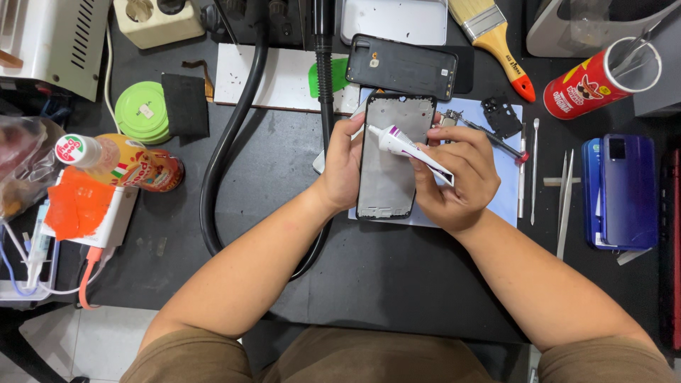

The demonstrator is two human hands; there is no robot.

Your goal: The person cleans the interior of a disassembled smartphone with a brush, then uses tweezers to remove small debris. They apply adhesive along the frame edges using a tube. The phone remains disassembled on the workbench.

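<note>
The left hand (pixel 342 167) grips the left edge of a black phone frame (pixel 391 159), holding it flat over a pale blue mat (pixel 508 193) on the black table (pixel 284 163). The right hand (pixel 457 177) pinches a small white glue tube (pixel 408 149), nozzle pointing at the frame's upper left edge. A black back cover (pixel 402 66) lies just beyond the frame. Tweezers (pixel 565 202) and a thin spudger (pixel 535 170) lie right of the mat, near a blue phone (pixel 628 190). A paintbrush (pixel 496 39) rests at the far edge.
</note>
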